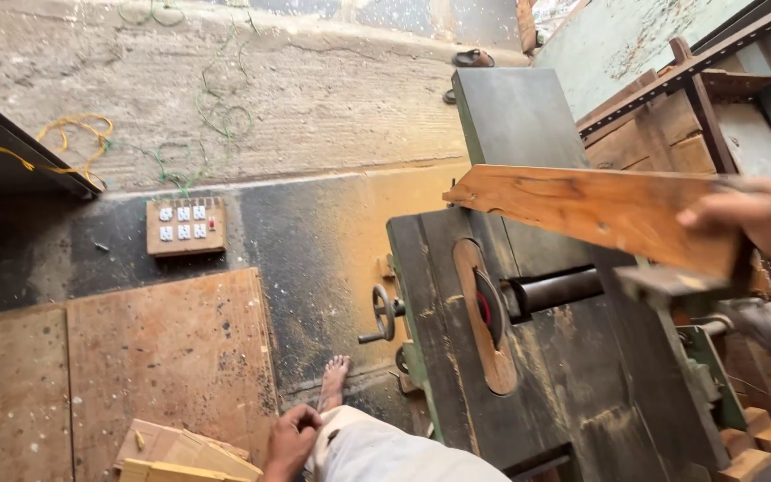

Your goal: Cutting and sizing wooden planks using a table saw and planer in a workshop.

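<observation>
My right hand [760, 223] grips the near end of a reddish-brown wooden plank [595, 210] and holds it in the air above a dark metal saw table [573, 384]. The plank's far end points left, over the table's rear part. Below it, a round saw blade [488, 308] sits in a slot in a wooden insert [495, 370], and a dark roller [555, 290] lies beside the blade. My left hand [292, 439] hangs low by my light trouser leg with its fingers curled and nothing seen in it. It is close to some light wood offcuts [180, 455] on the floor.
A handwheel [384, 314] sticks out of the machine's left side, near my bare foot [334, 379]. Plywood sheets [171, 357] and a wooden switchboard [186, 226] lie on the sawdust-covered floor. Loose wires [73, 143] trail across the concrete. Small wood blocks [760, 446] are stacked at lower right.
</observation>
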